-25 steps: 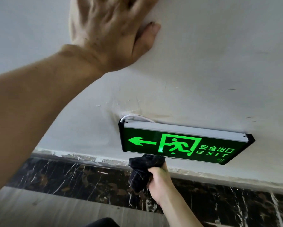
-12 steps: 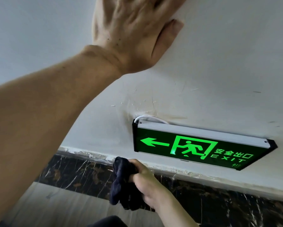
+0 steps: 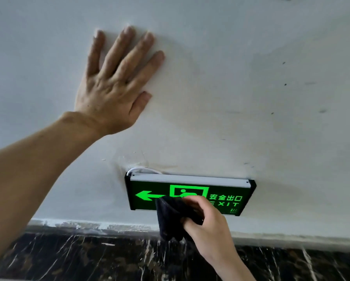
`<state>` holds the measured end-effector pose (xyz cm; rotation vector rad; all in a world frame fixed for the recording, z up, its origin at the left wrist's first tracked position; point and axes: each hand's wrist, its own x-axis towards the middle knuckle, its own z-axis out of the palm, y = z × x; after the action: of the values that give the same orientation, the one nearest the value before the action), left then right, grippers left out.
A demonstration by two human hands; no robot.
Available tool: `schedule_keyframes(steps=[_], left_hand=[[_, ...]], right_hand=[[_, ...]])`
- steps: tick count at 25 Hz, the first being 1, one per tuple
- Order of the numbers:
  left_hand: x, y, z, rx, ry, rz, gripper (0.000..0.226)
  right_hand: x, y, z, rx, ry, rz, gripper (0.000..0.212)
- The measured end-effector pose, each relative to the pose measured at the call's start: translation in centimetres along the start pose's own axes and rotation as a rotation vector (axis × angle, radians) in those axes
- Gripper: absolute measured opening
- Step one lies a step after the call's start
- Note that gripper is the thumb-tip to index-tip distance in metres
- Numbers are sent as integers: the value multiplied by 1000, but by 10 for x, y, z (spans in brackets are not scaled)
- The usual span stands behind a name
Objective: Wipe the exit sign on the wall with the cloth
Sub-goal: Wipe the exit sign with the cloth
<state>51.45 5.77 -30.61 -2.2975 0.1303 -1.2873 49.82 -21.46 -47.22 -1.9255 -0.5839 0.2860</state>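
A lit green exit sign with a left arrow and running figure is fixed low on the white wall. My right hand grips a bunched dark cloth and presses it against the sign's lower middle, covering part of the running figure. My left hand lies flat on the wall above and left of the sign, fingers spread, holding nothing.
A white cable loops out of the wall at the sign's top left corner. Below the wall runs a dark marble skirting with white veins and chipped paint along its top edge.
My right hand has risen with the cloth from below the sign's left end onto its face. The view has tilted up, so my left hand shows whole on the wall.
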Motion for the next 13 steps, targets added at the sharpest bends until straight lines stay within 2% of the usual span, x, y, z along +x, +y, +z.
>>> schedule_keyframes(steps=[4,6,7,10,11,13], left_hand=[[-10,29,-25,-187,-62,-68,61],[-38,68,-40,-424,-150,-176,57],[-52,90,-49,-626,-254,-308,53],[-83,147,-68,-1367,-613,-843,40],[-91,160,-70,-1557,-672,-965,42],[-104,178,-69,-1761,-698,-1050,47]], right_hand=[[-10,-14,-43,-105,79,-53,35],[-14,-19,-57,-74,86,-25,34],[-14,-21,-62,-52,86,-15,34],[-15,-25,-74,-28,52,-33,34],[-16,-26,-75,-16,28,-39,34],[-19,-28,-76,37,-7,-50,32]])
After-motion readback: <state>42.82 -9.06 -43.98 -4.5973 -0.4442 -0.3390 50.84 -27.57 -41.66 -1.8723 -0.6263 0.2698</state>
